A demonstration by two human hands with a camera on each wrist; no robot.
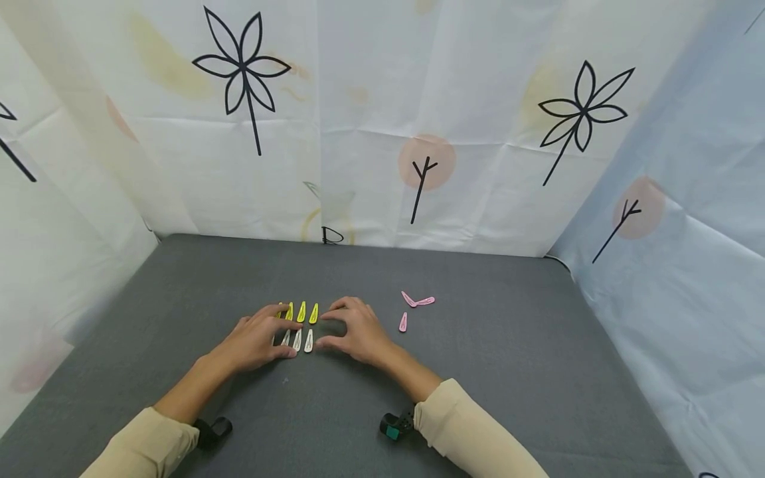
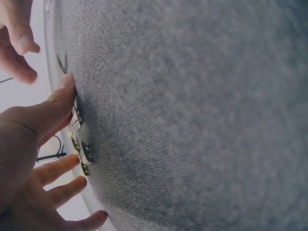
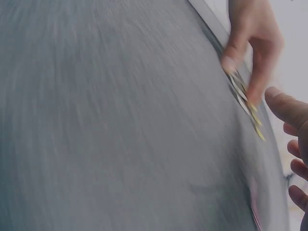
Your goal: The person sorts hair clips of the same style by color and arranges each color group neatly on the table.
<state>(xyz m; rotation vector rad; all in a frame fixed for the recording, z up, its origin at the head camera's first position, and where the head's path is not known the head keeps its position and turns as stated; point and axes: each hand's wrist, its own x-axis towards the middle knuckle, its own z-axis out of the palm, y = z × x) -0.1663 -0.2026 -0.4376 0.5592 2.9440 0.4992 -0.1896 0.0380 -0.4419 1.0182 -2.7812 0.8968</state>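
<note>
Yellow snap hair clips stand in a row on the grey tabletop, above a row of white snap hair clips. My left hand lies over the left part of both rows, hiding some clips. Its thumb and index finger hold a white hair clip by its two ends; the other fingers spread near the yellow clips. My right hand hovers just right of the rows, its fingers apart and nothing between them. In the right wrist view its fingers are loosely bent.
Three pink hair clips lie to the right of my right hand, two of them touching in a V. A grey cloth-covered table spreads around. White printed curtains enclose its back and sides.
</note>
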